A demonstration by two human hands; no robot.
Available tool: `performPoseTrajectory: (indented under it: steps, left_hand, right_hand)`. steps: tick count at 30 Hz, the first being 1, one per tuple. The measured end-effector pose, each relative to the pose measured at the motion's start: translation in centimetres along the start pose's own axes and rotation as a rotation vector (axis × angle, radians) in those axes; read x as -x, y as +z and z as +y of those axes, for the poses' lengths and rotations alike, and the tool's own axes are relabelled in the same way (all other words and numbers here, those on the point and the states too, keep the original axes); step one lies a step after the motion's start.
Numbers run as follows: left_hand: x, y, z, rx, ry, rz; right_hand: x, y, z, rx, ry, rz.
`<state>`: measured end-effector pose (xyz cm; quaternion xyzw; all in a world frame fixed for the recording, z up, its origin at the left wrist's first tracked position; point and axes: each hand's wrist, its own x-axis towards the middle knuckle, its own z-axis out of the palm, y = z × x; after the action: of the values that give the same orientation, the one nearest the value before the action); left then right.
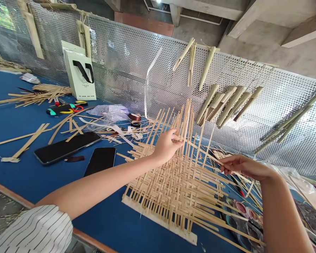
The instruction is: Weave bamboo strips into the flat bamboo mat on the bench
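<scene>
Woven panel (171, 179), lying flat on the blue bench (100, 218), apparently for level support; its upright strips (187, 114) were pinched by the left hand (168, 144), seemingly for parting, its cross strip (208, 155) gripped by the right hand (243, 167), presumably for tension.

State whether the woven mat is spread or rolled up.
Spread: the woven mat lies open on the blue table, strip ends fanning out.

Striped sleeve (42, 230) cut off, nearer phone (102, 159) partly hidden

Two hands (166, 147), one mat (171, 182), two phones (68, 147)
</scene>
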<state>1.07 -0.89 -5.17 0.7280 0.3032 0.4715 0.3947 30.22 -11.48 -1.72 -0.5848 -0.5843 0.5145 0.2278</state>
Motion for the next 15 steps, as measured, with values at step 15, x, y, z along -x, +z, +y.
performPoseTrajectory:
  steps: [15]
  left_hand:
    - [0.01, 0.6, -0.58, -0.103, 0.005, -0.034]
  right_hand:
    - [-0.01, -0.15, 0.33, 0.013, -0.013, -0.008]
